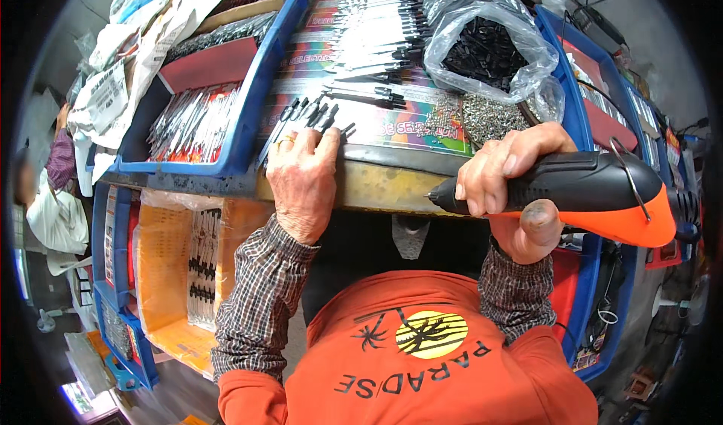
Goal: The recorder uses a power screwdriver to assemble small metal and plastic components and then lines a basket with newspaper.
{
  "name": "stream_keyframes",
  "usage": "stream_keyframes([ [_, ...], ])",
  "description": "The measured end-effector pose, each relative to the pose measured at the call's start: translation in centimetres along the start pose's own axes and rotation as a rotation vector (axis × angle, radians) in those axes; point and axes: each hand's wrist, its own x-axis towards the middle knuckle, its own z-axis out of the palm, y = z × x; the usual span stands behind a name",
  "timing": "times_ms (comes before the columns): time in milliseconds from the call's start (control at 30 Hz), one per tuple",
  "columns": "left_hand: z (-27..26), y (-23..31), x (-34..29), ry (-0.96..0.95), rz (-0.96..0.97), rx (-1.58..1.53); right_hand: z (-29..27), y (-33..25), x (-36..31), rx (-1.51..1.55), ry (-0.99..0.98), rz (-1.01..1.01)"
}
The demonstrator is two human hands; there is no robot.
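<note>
My right hand (504,176) is wrapped around an electric screwdriver (595,188), black with an orange rear part. It is held sideways over the bench's front edge, its narrow tip pointing left. My left hand (303,172) lies at that edge, fingers bent and close together over several ballpoint pens (305,111), whose black ends fan out beyond the fingertips. The fingers hide the pens' lower ends. Just beyond them, a few more black-ended pens (365,95) lie on the colourful printed sheet (425,116). A large row of white pens with black ends (380,25) stretches farther back.
Small metal parts (489,120) are heaped near my right hand, below a clear bag (452,29) of black parts (486,56). Blue trays (260,101) of pens stand on both sides. Under the bench at left is an orange basket (162,274) holding bundled pens (203,270).
</note>
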Motion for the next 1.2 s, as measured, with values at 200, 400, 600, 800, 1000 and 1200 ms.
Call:
stream_keyframes([
  [200,0.0,-0.3,2.1,-0.03,-0.015,0.102,-0.5,-0.1,0.1,-0.004,0.043,0.012],
  [400,1.8,1.3,5.3,-0.054,0.095,-0.079,-0.8,0.1,0.2,0.011,0.087,0.013],
  [600,3.9,1.4,6.3,-0.13,0.148,-0.057,-1.4,0.2,0.0,0.017,0.115,0.009],
  [800,4.5,1.5,6.3,-0.135,0.155,-0.056,-2.0,0.1,-0.1,-0.032,0.104,0.019],
  [1000,4.4,1.2,6.5,-0.174,0.238,-0.131,-2.2,0.2,0.3,-0.012,0.084,-0.004],
  [1200,4.5,1.0,6.9,-0.19,0.296,-0.174,-2.4,0.4,0.4,-0.041,0.086,-0.037],
])
